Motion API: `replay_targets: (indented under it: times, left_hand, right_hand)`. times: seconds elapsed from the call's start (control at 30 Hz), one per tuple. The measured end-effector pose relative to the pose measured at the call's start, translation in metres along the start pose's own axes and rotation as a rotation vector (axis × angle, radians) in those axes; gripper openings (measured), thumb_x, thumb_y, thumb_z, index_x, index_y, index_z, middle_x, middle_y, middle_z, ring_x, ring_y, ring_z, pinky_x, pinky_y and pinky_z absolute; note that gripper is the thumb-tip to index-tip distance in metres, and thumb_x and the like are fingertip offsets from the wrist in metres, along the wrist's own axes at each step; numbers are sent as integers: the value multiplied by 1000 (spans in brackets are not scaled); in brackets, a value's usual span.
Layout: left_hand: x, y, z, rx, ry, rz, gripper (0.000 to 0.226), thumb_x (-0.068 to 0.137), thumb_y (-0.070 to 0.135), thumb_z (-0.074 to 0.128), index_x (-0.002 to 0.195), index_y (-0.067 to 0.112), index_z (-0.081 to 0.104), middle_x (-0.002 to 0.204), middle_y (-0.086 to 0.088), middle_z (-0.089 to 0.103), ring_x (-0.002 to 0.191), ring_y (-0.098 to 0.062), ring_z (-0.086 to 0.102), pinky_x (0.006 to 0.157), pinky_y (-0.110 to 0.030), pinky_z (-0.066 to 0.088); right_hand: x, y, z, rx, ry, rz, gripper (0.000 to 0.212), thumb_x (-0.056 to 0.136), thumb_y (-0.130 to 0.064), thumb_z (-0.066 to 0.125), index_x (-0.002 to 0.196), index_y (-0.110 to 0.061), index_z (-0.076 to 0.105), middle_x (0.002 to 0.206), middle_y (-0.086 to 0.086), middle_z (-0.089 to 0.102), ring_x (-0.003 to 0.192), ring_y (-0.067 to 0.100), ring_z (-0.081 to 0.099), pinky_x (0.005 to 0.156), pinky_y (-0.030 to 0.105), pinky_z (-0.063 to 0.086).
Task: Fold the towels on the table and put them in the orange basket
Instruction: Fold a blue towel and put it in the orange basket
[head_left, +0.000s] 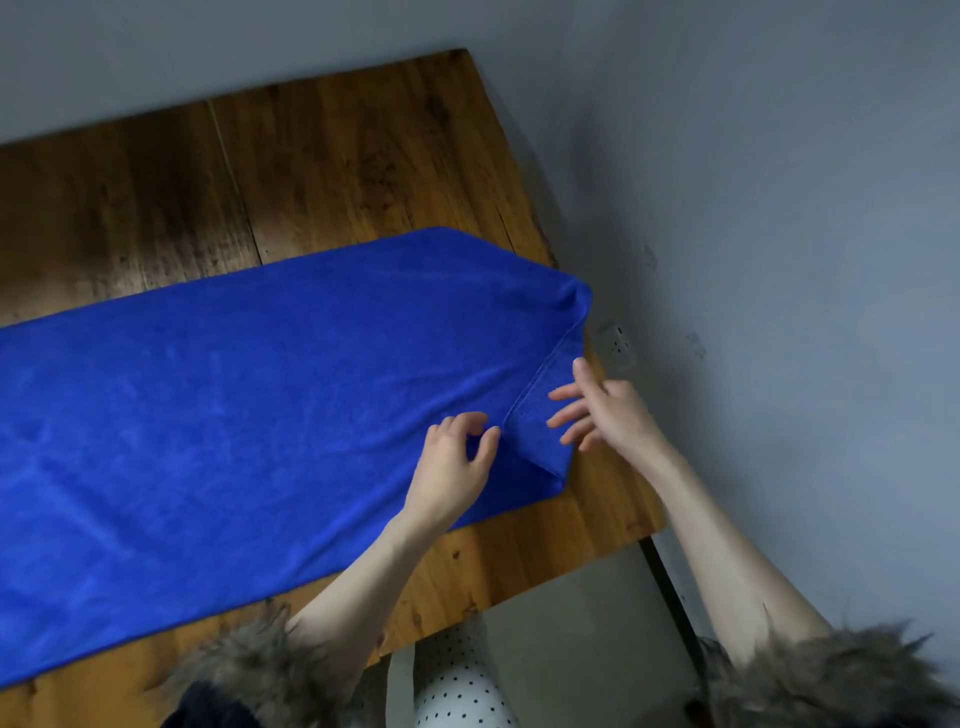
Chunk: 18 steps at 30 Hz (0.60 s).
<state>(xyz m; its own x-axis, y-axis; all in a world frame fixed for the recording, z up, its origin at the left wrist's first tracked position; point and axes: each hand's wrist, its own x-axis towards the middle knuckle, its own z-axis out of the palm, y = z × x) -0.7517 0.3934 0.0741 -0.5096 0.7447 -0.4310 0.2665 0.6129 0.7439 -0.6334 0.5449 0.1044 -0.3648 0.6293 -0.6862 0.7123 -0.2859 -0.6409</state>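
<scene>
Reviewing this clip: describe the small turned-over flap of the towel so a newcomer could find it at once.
Start at the wooden table and follow the long blue towel to its end near the table's right edge. There, between the left hand and the right hand, a narrow flap lies doubled over. Its stitched hem runs diagonally, unlike the smooth flat cloth beside it.

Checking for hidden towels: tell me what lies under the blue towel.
The blue towel lies on the wooden table; its right end is folded over. Anything beneath it is covered.

Blue towel spread flat on table, right corner folded.
</scene>
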Motion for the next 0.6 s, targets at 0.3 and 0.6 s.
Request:
replay_targets:
  times: [0.3, 0.6]
  left_hand:
    - [23, 28, 10, 339, -35, -27, 35, 90, 41, 57, 114, 15, 55, 112, 0, 46, 108, -18, 38, 65, -28, 40]
    - [29, 21, 4, 327, -99, 9, 14, 91, 25, 54, 96, 13, 57, 99, 8, 38, 94, -11, 31, 59, -27, 38]
  right_hand:
    - [79, -30, -25, -48, 443, -5, 49, 95, -48, 39, 81, -7, 61, 87, 15, 66, 77, 26, 60, 70, 38, 46]
    - [131, -82, -19, 444, 237, 210, 47, 79, -29, 73, 118, -6, 60, 112, 6, 65, 93, 22, 64, 64, 29, 53]
